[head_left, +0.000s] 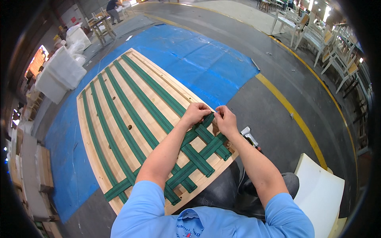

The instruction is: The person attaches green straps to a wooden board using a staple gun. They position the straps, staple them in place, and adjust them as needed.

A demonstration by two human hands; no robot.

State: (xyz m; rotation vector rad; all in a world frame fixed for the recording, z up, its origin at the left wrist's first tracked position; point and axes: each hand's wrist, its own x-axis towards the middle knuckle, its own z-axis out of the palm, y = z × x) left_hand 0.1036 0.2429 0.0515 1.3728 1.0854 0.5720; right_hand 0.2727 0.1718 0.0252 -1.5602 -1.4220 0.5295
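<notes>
A pale wooden frame (168, 82) lies in front of me, crossed lengthwise by several green webbing straps (139, 93). Near its close end, cross straps weave over and under the long ones, and some strap ends hang loose. At the frame's right edge my left hand (195, 114) pinches the end of a green webbing strap (206, 120). Close beside it, my right hand (226, 122) has its fingers closed at the same strap end; its fingertips partly hide the grip. A silver staple gun (249, 137) is just right of my right forearm.
Blue sheeting (194, 59) covers the floor under and beyond the frame. A white foam panel (319, 184) lies at lower right. Yellow lines (291, 113) mark the grey floor. Wooden chairs (337, 55) stand far right, white wrapped pieces (59, 73) far left. A person (114, 10) is far off.
</notes>
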